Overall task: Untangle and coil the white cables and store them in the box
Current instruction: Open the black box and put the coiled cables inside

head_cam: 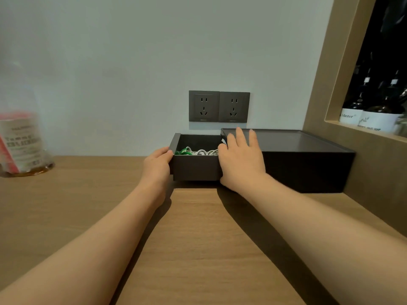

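Forearms stretch across the wooden surface (198, 238) from the near edge toward a dark box (308, 170) set against the far wall. The left hand (157, 160) curls thumb and fingers round the end panel of the drawer (196, 170), which stands out from the box's left side. The right hand (240, 159) lies flat with straight fingers, holding nothing, over the box's near-left corner and lid. It is most likely bracing the box so it cannot slide while the drawer is worked.

Inside the drawer the white cables (204, 152) lie in a loose heap beside a green tie or strap (182, 151) (which of the two I cannot tell), so the untangling looks not yet done. The drawer's near wall and the right hand hide how many cables there are.

Beyond sit two wall sockets (219, 106). At far left a blurred packet (22, 142) has an unreadable label. At right, bottles (370, 117) in a niche are cut off.
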A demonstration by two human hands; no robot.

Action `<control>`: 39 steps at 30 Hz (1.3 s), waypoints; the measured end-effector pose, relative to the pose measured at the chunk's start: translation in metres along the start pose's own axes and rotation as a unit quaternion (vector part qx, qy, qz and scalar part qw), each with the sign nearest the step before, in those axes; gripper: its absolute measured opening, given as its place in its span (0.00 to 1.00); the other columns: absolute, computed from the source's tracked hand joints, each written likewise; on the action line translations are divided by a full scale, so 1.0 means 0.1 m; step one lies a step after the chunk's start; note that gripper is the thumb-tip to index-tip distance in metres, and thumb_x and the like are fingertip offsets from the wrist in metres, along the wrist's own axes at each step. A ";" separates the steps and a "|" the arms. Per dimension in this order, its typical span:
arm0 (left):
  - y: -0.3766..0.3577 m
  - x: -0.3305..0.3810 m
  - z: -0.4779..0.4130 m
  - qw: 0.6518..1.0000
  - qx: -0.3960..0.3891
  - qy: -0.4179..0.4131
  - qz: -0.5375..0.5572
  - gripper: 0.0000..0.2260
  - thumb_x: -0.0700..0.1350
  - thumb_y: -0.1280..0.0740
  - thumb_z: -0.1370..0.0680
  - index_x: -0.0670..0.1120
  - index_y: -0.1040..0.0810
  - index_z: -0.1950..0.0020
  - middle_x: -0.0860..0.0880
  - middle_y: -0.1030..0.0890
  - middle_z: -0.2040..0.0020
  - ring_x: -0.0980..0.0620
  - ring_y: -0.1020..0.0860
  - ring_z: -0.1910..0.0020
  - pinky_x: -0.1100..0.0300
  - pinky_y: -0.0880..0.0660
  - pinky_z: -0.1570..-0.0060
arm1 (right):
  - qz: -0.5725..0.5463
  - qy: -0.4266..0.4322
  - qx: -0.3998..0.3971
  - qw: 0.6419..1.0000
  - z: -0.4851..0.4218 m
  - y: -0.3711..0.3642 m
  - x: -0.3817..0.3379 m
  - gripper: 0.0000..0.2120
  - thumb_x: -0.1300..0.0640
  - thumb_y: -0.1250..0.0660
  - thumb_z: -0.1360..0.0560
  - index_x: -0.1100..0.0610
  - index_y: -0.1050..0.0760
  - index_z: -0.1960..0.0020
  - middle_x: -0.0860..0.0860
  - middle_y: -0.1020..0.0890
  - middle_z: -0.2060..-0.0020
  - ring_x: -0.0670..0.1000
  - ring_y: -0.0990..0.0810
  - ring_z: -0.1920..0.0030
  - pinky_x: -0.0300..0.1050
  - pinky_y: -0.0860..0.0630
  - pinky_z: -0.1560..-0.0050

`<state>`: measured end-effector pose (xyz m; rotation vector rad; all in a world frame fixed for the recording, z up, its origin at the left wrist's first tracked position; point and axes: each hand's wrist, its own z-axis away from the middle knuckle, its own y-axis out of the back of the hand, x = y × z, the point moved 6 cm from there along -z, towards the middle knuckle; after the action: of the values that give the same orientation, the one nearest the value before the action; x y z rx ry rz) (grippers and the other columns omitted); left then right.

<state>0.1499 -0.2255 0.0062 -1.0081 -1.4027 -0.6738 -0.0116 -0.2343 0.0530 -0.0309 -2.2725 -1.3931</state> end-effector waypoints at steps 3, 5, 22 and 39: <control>-0.03 0.00 0.02 1.000 -0.017 -0.006 -0.025 0.17 0.42 0.43 0.18 0.43 0.31 0.29 0.47 0.26 0.39 0.54 0.27 0.48 0.59 0.30 0.47 | -0.087 -0.030 0.101 0.991 0.26 -0.11 0.04 0.36 0.48 0.29 0.30 0.55 0.41 0.27 0.59 0.40 0.26 0.62 0.42 0.27 0.60 0.46 0.29; -0.09 0.01 0.08 0.998 -0.039 -0.011 -0.046 0.18 0.43 0.44 0.17 0.43 0.34 0.27 0.48 0.27 0.39 0.54 0.30 0.45 0.60 0.31 0.47 | -0.139 -0.070 0.168 0.974 0.35 -0.14 0.15 0.36 0.48 0.27 0.33 0.57 0.35 0.30 0.59 0.31 0.31 0.60 0.33 0.31 0.57 0.40 0.31; -0.58 -0.10 0.30 0.981 -0.188 0.008 -0.054 0.19 0.45 0.55 0.19 0.56 0.34 0.31 0.52 0.32 0.34 0.54 0.36 0.37 0.61 0.39 0.44 | -0.314 -0.211 0.177 0.909 0.45 -0.26 0.44 0.22 0.53 0.42 0.24 0.56 0.34 0.32 0.54 0.38 0.27 0.55 0.51 0.24 0.55 0.62 0.27; -1.19 -0.13 0.57 0.964 -0.259 -0.019 -0.049 0.16 0.43 0.53 0.18 0.53 0.27 0.43 0.56 0.25 0.48 0.64 0.31 0.53 0.70 0.34 0.61 | -0.304 -0.169 0.179 0.920 0.50 -0.28 0.50 0.23 0.52 0.43 0.23 0.53 0.38 0.28 0.51 0.38 0.27 0.54 0.51 0.24 0.54 0.64 0.27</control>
<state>0.0170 -0.2320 0.0073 -1.3672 -1.3434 -1.1378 -0.0817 -0.2165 0.0312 0.6543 -2.9605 -1.2832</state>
